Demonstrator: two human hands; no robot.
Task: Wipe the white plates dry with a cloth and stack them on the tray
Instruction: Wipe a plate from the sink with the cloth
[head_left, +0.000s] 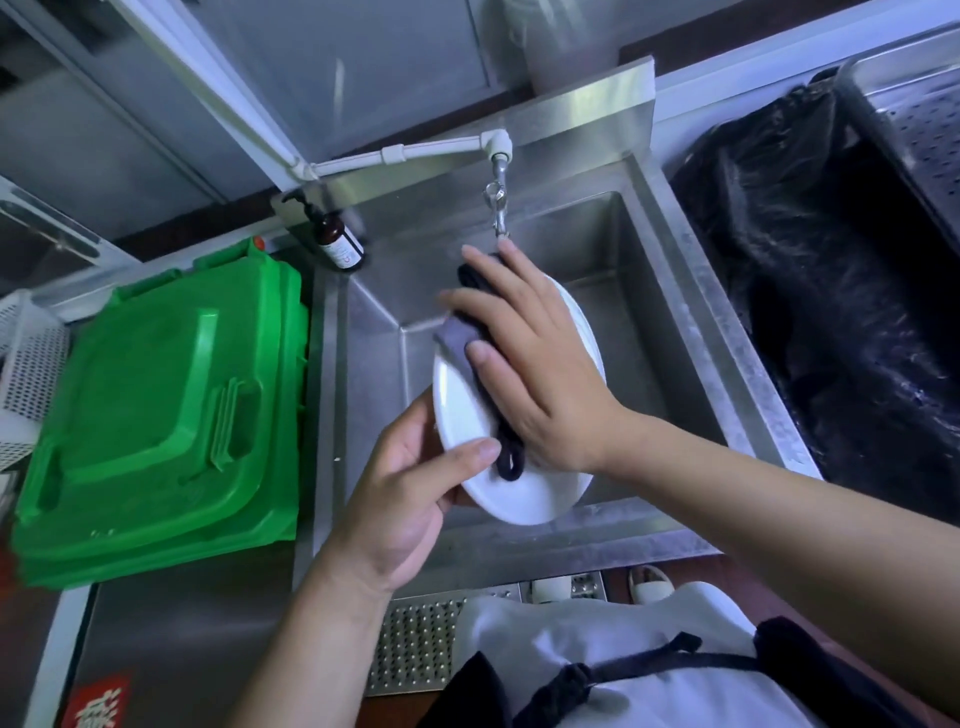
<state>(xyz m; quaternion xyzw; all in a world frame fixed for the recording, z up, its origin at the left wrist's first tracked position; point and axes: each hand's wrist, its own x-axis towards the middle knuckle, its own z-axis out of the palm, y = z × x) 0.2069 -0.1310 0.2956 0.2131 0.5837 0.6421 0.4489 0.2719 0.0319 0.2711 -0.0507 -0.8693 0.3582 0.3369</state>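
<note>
A white plate (524, 493) is held tilted above the steel sink (675, 322). My left hand (405, 493) grips its lower left rim, thumb on the face and fingers behind. My right hand (535, 358) lies flat on the plate's face and presses a dark grey cloth (457, 332) against it, fingers spread and straight. A loop of the cloth hangs out below the palm. No tray and no other plates are in view.
A tap (497, 202) hangs just above my right fingertips. A brown pump bottle (337, 241) stands at the sink's back left corner. A green bin lid (156, 405) lies to the left, a black-lined bin (852, 291) to the right.
</note>
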